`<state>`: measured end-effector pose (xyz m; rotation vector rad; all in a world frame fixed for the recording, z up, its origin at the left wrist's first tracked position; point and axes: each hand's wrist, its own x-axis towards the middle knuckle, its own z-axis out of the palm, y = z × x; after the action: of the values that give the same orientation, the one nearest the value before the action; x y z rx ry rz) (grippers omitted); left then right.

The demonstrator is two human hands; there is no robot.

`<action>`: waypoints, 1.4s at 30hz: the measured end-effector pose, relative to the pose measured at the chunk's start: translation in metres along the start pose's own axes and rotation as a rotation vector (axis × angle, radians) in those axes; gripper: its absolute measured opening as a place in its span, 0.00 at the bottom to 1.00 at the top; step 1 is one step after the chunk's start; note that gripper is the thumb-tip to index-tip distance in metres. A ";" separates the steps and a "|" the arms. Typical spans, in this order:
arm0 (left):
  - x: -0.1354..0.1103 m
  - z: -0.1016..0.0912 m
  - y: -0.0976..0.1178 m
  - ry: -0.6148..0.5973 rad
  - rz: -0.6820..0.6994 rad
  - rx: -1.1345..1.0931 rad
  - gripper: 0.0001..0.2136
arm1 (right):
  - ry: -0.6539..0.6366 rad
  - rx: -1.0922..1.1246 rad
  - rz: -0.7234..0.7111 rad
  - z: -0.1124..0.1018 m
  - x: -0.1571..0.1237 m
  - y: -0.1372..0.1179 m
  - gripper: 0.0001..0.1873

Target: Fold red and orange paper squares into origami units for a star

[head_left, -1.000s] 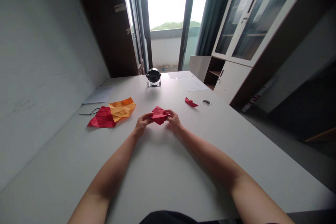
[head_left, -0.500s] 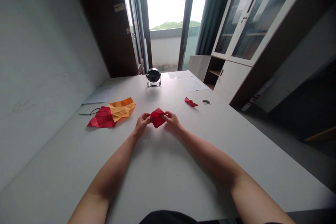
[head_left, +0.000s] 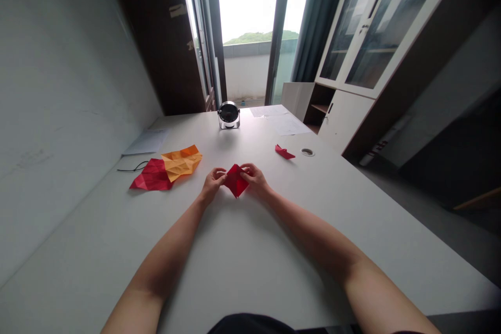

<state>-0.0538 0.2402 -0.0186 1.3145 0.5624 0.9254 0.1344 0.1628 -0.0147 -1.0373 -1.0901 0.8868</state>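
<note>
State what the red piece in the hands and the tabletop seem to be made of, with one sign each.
Red piece: thin matte paper, shown by sharp creases and flat facets.
Tabletop: likely laminate or painted board; smooth, pale, faintly glossy.

1. The folded paper (head_left: 236,180) at the centre of the frame is plain deep red, darker along its creases.
2. The red sheet (head_left: 152,176) at centre left shows a pattern of triangular crease lines.
3. The orange sheet (head_left: 182,160) beside it is orange to yellow, with the same creased pattern.
4. The small folded piece (head_left: 284,153) right of centre is red.
5. The table (head_left: 242,250) is plain pale grey-white.
6. The fan (head_left: 229,115) at upper centre is black in a shiny silver frame.
7. The cord (head_left: 133,169) at the left is black.
8. The curtain (head_left: 319,15) at the top is dark teal.
9. The wall panel (head_left: 164,36) at upper left is dark brown.
</note>
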 end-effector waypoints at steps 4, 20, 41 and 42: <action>-0.003 0.003 0.002 -0.057 -0.033 0.034 0.23 | -0.004 0.014 0.017 0.000 0.000 0.001 0.22; -0.010 0.012 0.007 -0.116 -0.048 0.203 0.19 | -0.171 -0.219 -0.020 0.007 -0.008 -0.008 0.19; -0.007 0.006 0.012 0.092 -0.047 0.076 0.16 | -0.140 -0.175 0.047 0.005 -0.007 -0.008 0.19; -0.007 0.006 0.012 0.096 -0.048 0.077 0.16 | -0.142 -0.179 0.050 0.005 -0.007 -0.008 0.19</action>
<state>-0.0556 0.2311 -0.0065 1.3246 0.7074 0.9388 0.1286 0.1547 -0.0085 -1.1669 -1.2860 0.9262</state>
